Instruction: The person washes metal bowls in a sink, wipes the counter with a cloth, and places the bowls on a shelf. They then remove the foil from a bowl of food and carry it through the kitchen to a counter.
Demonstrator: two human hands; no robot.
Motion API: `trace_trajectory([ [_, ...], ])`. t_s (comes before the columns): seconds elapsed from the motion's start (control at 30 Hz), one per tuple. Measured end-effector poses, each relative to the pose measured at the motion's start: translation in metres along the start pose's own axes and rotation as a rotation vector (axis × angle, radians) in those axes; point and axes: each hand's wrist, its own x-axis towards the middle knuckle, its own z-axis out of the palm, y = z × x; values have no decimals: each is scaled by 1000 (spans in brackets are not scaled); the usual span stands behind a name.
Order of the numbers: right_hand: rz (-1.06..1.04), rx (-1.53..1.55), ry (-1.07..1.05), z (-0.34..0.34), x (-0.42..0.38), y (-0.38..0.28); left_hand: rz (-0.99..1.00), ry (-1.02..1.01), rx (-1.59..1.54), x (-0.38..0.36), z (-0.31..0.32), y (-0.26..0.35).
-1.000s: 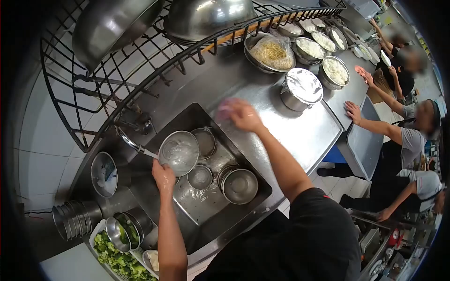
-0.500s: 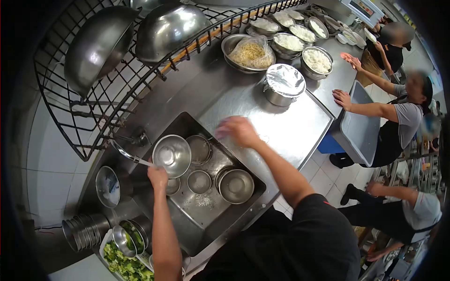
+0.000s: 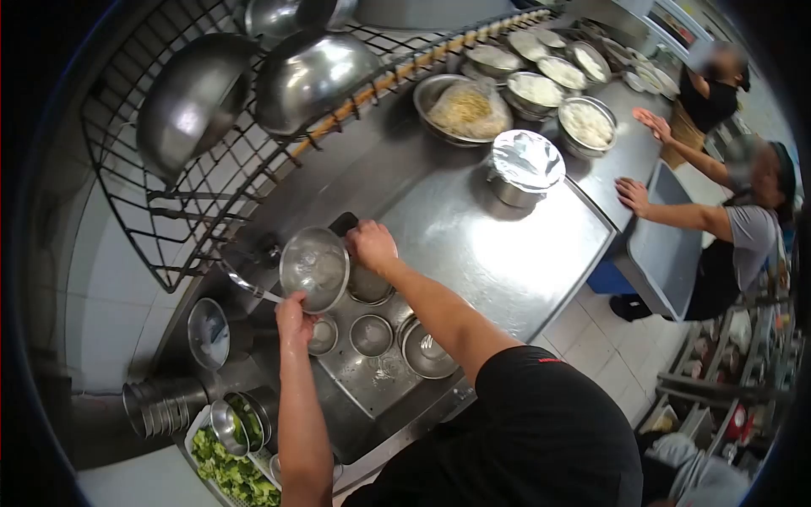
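My left hand (image 3: 294,318) is closed on the lower rim of a metal bowl (image 3: 311,269), tilted over the sink (image 3: 351,384). Beside that hand is the tip of the faucet spout (image 3: 245,280). My right hand (image 3: 372,247) has its fingers curled at the bowl's right rim; its fingertips are partly hidden. Under my right hand sits another metal bowl (image 3: 370,287) in the sink. Nearer to me, small metal bowls (image 3: 371,335) and a larger stacked bowl (image 3: 429,351) rest on the wet sink floor.
A wire rack (image 3: 127,194) with large metal bowls (image 3: 317,84) is at the upper left. A foil-covered pot (image 3: 525,165) and bowls of rice (image 3: 587,125) stand on the counter. Chopped greens (image 3: 228,473) lie lower left. Co-workers stand right, by a grey tub (image 3: 663,249).
My right hand has come left and down from over the counter to the bowl's rim. The bowl, still in my left hand, is tilted differently. A co-worker at lower right has moved mostly out of view.
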Motion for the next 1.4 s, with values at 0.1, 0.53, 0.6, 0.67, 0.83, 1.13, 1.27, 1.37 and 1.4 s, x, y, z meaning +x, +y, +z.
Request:
trace_trajectory([
  [0.1,204,349,-76,32,23,-16,69,68,-13,-29,-8,-9],
  [0.53,759,2303,-695,47,-58,-127,66,253,-223,-56,-47,-83],
  [0.6,723,2180,-728,49,-48,-131,169,264,-146,-55,-49,-62],
  [0.67,1023,2085,-828,95,-37,-137,235,296,-124,-47,-41,-52],
  [0.83,897,2358,-1190,135,-44,-127,282,314,-370,-49,-11,-60],
  [1.13,814,2429,-985,136,-85,-107,209,359,-192,-56,-20,-106],
  [1.27,718,1696,-941,179,-61,-140,225,364,-222,-72,-54,-126],
  [1.37,600,1200,-863,217,-34,-175,324,461,-564,-93,-83,-109],
  [1.4,842,1569,-759,230,-8,-204,283,575,-585,-100,-92,-99],
])
